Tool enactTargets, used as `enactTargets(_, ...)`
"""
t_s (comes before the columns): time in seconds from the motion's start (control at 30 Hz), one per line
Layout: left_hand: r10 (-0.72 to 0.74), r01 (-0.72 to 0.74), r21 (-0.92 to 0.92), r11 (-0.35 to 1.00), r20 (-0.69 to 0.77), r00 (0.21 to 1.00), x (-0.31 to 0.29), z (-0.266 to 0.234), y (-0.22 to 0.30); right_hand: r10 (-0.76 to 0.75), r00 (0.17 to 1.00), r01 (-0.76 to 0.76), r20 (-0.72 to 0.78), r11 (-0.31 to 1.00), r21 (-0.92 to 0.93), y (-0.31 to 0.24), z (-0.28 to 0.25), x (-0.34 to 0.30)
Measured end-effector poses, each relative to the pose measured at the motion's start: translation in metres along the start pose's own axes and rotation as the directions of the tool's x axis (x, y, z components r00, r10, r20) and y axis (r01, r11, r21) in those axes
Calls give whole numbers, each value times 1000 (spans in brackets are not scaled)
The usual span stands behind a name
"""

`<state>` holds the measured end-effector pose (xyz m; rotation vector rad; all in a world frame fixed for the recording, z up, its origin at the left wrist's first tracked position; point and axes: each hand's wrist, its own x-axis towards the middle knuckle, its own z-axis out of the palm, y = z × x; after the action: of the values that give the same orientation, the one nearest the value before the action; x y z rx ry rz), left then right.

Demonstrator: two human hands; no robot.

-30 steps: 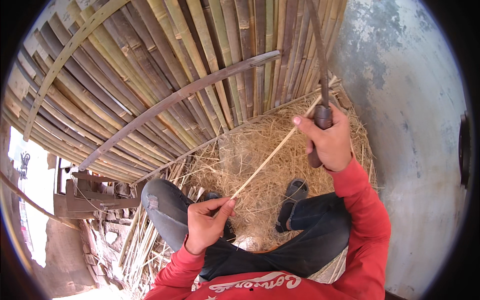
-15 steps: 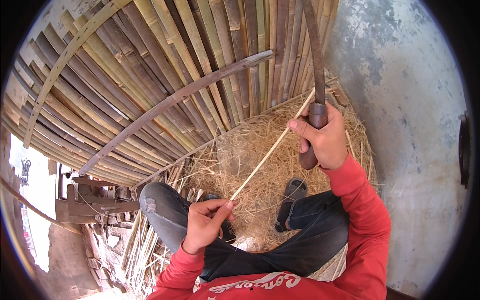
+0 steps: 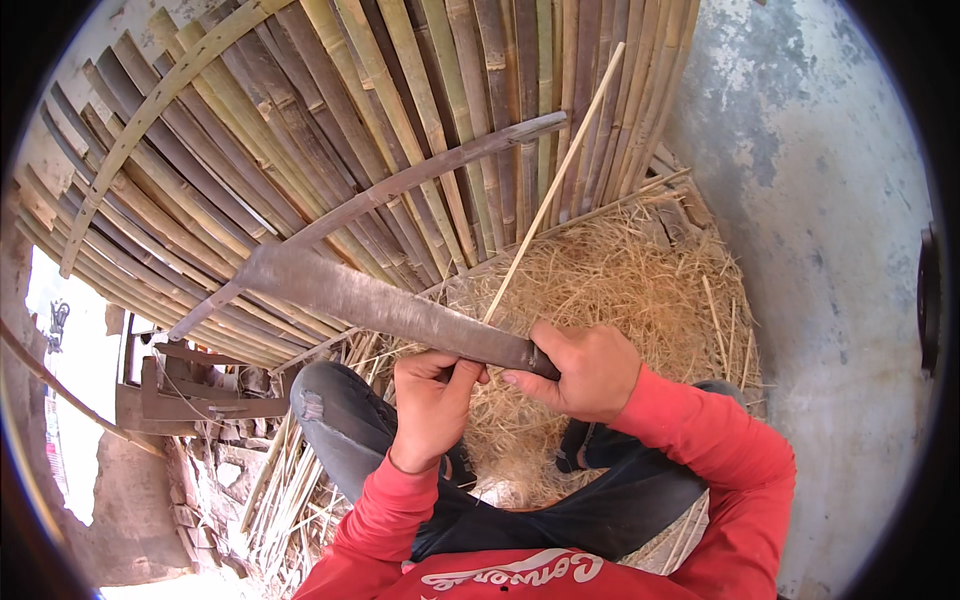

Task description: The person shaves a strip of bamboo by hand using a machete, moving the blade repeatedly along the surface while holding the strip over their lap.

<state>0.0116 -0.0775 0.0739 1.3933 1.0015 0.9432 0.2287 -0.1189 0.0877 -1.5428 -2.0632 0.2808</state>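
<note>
Strip (image 3: 560, 180) held in L hand (image 3: 432, 402), R hand (image 3: 595, 375) gripping knife (image 3: 380, 308) across it, shavings (image 3: 625, 265) below.

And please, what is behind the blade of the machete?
Behind the machete blade are bamboo slats and, near its tip, the wooden crossbar; straw lies beyond. The thin bamboo strip reaches its upper edge; past there, the blade hides it.

Two hands (image 3: 432, 408), one broad knife (image 3: 390, 310), one thin pale strip (image 3: 552, 190), two crossbars (image 3: 425, 174), two red sleeves (image 3: 715, 440)
</note>
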Motion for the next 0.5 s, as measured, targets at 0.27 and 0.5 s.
enactTargets(0.27,-118,120,90,989,-26,993,-55,-45,-9,296,857,-328,-422,945,-4,85,-48,36)
enactTargets(0.5,-76,94,149,984,-126,989,-72,-77,-21,703,641,-379,-309,640,668,118,-84,20)
